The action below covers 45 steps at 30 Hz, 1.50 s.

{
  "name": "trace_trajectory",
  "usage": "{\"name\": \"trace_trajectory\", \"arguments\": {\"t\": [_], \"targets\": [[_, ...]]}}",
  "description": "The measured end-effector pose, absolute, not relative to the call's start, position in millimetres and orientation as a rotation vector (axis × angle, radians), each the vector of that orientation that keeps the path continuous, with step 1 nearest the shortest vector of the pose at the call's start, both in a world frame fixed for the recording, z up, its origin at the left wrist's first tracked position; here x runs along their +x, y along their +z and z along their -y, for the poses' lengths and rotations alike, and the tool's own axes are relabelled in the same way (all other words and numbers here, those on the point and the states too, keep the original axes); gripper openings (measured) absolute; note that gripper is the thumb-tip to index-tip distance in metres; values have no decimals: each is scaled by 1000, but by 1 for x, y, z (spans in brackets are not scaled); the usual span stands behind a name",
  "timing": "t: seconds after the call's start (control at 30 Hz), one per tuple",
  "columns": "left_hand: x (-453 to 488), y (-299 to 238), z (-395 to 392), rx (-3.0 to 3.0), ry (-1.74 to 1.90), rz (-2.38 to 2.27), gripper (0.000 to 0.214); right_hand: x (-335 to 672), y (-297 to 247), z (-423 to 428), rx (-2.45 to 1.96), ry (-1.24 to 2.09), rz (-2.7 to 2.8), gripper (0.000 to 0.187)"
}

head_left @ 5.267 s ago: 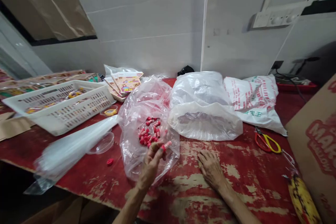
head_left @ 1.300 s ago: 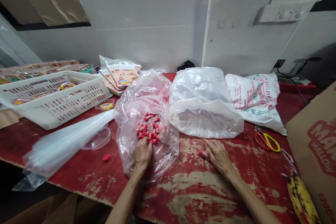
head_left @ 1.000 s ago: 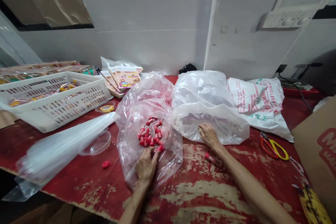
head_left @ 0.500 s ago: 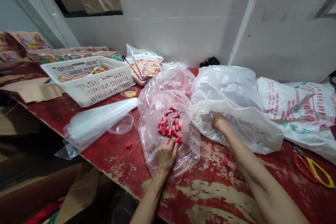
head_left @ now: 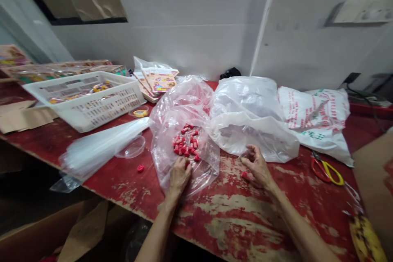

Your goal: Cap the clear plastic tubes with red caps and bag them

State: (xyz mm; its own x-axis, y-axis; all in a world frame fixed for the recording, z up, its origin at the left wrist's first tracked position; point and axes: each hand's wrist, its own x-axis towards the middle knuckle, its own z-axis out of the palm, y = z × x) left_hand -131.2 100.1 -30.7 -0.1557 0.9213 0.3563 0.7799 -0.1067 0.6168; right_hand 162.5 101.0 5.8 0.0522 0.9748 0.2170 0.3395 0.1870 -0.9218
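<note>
Small tubes with red caps (head_left: 186, 147) lie heaped on an opened clear plastic bag (head_left: 202, 172). My left hand (head_left: 179, 176) rests on the near part of this bag, its fingers curled over a small red-capped tube (head_left: 187, 164) that shows partly at the fingertips. In front of the mouth of a white plastic bag (head_left: 254, 131), my right hand (head_left: 259, 168) pinches a small clear piece (head_left: 245, 154), too blurred to tell its kind. Under that hand, another red-capped tube (head_left: 246, 176) lies on the table.
The worn red table (head_left: 233, 208) holds a white basket (head_left: 101, 108), clear plastic sleeves (head_left: 101, 147), a round clear lid (head_left: 132, 147) and a loose red cap (head_left: 140, 168). Scissors (head_left: 327, 170), a printed white sack (head_left: 316, 116) and bananas (head_left: 367, 237) are at right.
My right hand has come out of the white bag's mouth toward me, with a small clear piece in its fingers. My left hand stays at the clear bag. The view has swung right.
</note>
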Motion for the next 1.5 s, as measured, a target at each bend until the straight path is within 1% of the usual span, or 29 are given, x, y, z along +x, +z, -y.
{"name": "trace_trajectory", "arguments": {"t": [0.1,0.17,0.23,0.33,0.43,0.5,0.6,0.8,1.03,1.27,1.37,1.5], "targets": [[-137,-18,-99,1888,1081,-1926,11,167,8,-67,-1186,1050,1185,37],[-137,-7,-94,1867,1092,-1941,14,170,7,-52,-1135,1119,1097,36],[-129,5,-83,1734,1194,-1917,17,171,4,-40,-1095,1132,1042,36],[-100,19,-59,1277,1393,-1568,22,168,-3,-22,-1038,1134,1019,36],[-60,24,-37,872,1389,-1152,28,161,-5,-2,-1073,1155,1156,40],[-38,22,-27,716,1379,-1020,33,158,-5,10,-1158,1123,1287,43],[-18,19,-15,601,1366,-916,36,159,-7,22,-1251,1017,1341,38],[-3,10,-1,420,1249,-891,36,162,-12,30,-1075,1034,868,26],[13,1,6,369,1266,-911,37,157,-8,37,-1143,908,931,23],[23,-2,13,373,1294,-969,34,154,-14,40,-1165,982,1019,22],[21,-12,17,456,1293,-1050,34,152,-19,41,-1186,999,1037,21],[17,-21,23,699,1233,-1154,35,154,-25,41,-1347,951,1142,26]]}}
